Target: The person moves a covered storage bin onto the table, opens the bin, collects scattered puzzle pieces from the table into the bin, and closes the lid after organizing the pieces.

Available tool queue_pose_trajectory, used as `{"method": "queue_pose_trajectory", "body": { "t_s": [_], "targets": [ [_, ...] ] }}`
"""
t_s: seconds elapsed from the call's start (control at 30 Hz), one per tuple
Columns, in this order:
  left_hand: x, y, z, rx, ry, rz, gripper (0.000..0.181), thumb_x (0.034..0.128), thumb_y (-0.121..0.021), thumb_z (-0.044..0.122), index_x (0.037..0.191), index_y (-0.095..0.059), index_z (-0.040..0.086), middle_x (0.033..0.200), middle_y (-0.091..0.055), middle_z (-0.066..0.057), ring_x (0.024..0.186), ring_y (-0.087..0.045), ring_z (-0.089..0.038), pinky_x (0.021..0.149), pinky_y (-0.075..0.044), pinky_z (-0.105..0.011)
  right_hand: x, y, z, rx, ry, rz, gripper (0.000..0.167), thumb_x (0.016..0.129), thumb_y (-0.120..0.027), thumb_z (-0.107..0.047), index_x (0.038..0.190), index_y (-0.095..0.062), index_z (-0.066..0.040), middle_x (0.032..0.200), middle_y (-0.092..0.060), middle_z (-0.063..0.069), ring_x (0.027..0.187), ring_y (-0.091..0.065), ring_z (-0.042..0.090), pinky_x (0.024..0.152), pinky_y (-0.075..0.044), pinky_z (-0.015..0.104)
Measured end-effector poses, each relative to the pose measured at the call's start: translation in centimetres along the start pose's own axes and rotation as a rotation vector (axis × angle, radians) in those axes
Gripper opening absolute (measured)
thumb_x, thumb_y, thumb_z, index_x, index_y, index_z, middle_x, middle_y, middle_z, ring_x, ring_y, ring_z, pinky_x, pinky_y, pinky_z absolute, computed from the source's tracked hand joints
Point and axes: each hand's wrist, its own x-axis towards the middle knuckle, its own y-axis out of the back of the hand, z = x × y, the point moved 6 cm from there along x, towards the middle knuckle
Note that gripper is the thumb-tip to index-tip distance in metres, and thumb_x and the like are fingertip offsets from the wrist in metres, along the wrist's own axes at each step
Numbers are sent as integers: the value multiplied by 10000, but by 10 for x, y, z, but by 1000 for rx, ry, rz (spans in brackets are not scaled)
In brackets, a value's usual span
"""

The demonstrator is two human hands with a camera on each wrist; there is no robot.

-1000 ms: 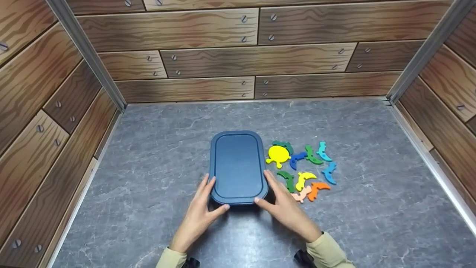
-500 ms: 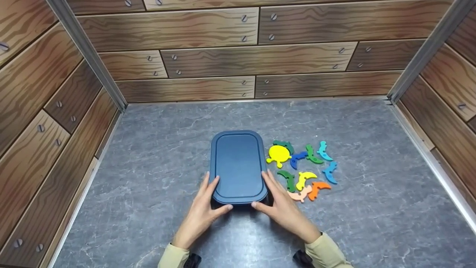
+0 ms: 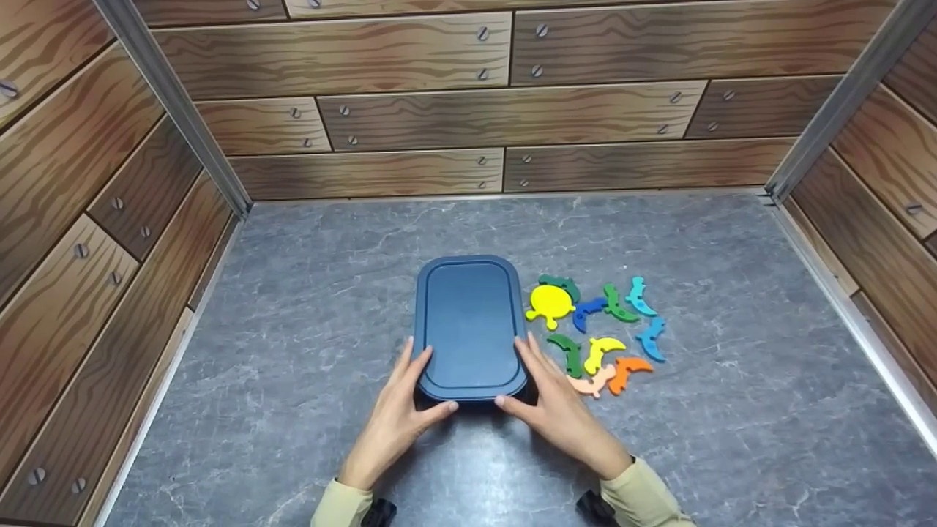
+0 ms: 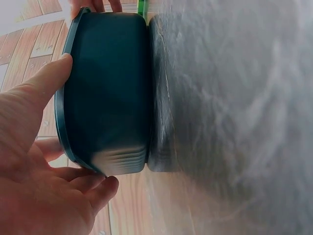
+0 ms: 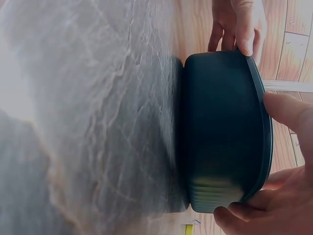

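My left hand (image 3: 395, 419) and right hand (image 3: 564, 419) hold the near corners of the blue lidded box (image 3: 472, 322), resting on the grey surface (image 3: 329, 293), left of the colourful pieces (image 3: 550, 302).

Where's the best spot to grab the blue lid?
I'd hook the lid by its rim at the two near corners, coming from the near side: the rim sticks out slightly past the box, giving something to catch; the flat top gives little to pinch.
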Motion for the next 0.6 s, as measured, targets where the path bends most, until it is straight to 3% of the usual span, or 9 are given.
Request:
{"method": "queue_pose_trajectory", "body": {
  "t_s": [0.4,0.5,0.6],
  "targets": [
    [0,2,1,-30,3,-4,881,820,-768,462,1529,-376,116,1620,-136,-175,1463,-170,-335,1143,-237,-512,-1,-1,-2,-34,14,-9,943,835,-602,-696,1582,-197,-288,1641,-54,75,1478,-112,361,1109,-175,659],
    [-1,3,0,-72,18,11,847,853,-729,480,1531,-372,120,1619,-158,-162,1461,-183,-341,1131,-263,-518,-1,1,-2,1,3,17,919,848,-608,-674,1581,-215,-283,1638,-101,75,1474,-141,356,1109,-186,655],
    [-1,6,-1,-171,45,45,776,904,-696,423,1528,-367,100,1605,-211,-162,1442,-245,-347,1101,-329,-501,-2,5,-3,62,6,64,866,881,-636,-592,1578,-250,-250,1628,-167,80,1465,-191,342,1108,-244,620]
  ]
}}
